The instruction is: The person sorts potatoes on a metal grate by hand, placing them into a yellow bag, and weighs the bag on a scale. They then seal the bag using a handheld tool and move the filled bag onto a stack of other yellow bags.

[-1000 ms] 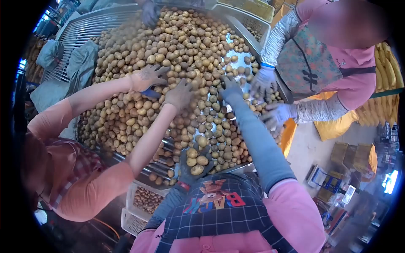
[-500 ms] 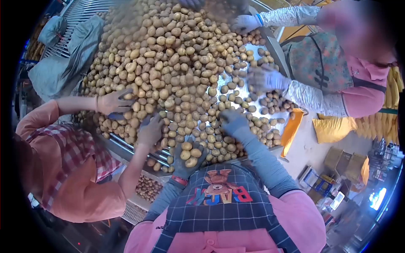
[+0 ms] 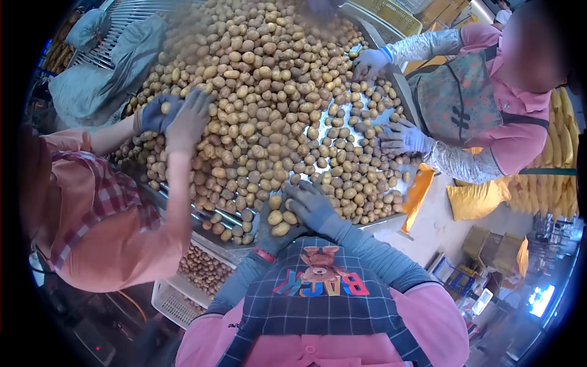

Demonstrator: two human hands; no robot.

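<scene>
My left hand (image 3: 276, 237), in a grey glove, is cupped palm up at the near edge of the sorting table. Several potatoes (image 3: 280, 229) rest in its palm against the fingers. Just right of it is my right hand (image 3: 315, 211), also gloved, palm down with its fingers stretched towards those potatoes. I see nothing clearly gripped in the right hand, though its underside is hidden. Beyond both hands spreads a large heap of potatoes (image 3: 244, 110), thinning over the bright metal surface on the right.
At left, a co-worker's hands (image 3: 186, 122) work at the heap; another's gloved hands (image 3: 403, 137) lie among potatoes at right. Below the table's left side stands a white crate (image 3: 174, 303) with potatoes. A grey-green sack (image 3: 85, 92) lies far left. Orange sheeting (image 3: 420, 196) hangs at the right corner.
My right hand has come left and nearer, from the loose potatoes to beside my left hand. My left hand stays cupped around potatoes. The left co-worker's hands have moved farther away and together.
</scene>
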